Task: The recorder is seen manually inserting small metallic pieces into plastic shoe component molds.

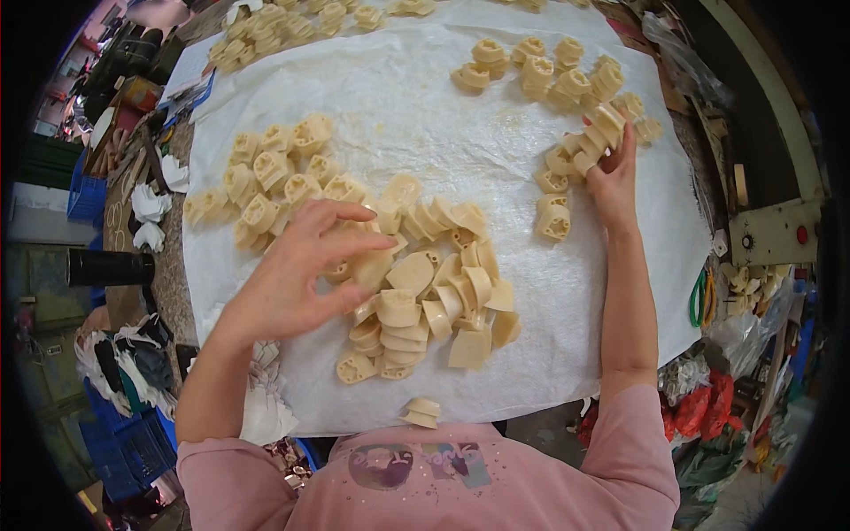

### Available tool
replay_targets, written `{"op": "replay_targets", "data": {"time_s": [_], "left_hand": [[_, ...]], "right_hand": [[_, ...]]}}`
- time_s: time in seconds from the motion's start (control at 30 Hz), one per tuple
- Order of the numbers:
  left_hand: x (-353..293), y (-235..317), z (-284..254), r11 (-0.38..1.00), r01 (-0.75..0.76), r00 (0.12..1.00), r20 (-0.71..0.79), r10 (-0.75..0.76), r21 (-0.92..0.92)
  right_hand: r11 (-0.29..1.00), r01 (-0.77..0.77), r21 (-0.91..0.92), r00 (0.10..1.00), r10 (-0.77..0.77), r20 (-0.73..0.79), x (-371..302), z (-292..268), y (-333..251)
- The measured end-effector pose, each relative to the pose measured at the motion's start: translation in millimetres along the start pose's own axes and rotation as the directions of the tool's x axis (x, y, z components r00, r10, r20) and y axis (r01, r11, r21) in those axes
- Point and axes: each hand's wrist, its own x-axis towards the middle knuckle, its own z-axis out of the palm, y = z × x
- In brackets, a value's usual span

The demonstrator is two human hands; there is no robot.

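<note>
Cream-coloured moulded plastic pieces, each curved with a hollow, ribbed end, lie in groups on a white woven sheet (398, 97). My left hand (288, 274) hovers over the left edge of the loose middle pile (412, 274), thumb and fingers apart, with nothing visibly held. Out to the right, my right hand (613, 181) is closed around a short nested stack of cream plastic pieces (604, 128). Just left of that hand, a few more stacked pieces (554, 217) rest on the sheet. One small nested stack (421, 412) sits at the near edge, by my shirt.
Upright stacks (273, 168) stand left of the middle pile. Further groups sit at the far right (537, 75) and far left (283, 28). A black cylinder (111, 266) and blue crate (124, 447) are beyond the left edge; red plastic bags (708, 407) hang at the right.
</note>
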Motion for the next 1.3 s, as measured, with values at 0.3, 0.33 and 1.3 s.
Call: {"op": "replay_targets", "data": {"time_s": [0.3, 0.33, 1.3], "left_hand": [[-33.5, 14.2, 42.4, 0.949, -0.107, 0.978, -0.139, 0.154, 0.297], [-40.3, 19.9, 49.5, 0.936, -0.174, 0.96, -0.159, 0.23, 0.306], [-104.0, 6.5, 87.4, 0.992, -0.061, 0.806, -0.592, -0.015, -0.109]], "right_hand": [[0.75, 0.524, -0.405, 0.757, -0.191, 0.625, -73.1, 73.9, -32.8], [0.798, 0.474, -0.372, 0.759, -0.156, 0.632, -85.4, 87.5, -36.1], [0.691, 0.383, -0.612, 0.92, -0.227, 0.32, -34.9, 13.0, 13.6]]}}
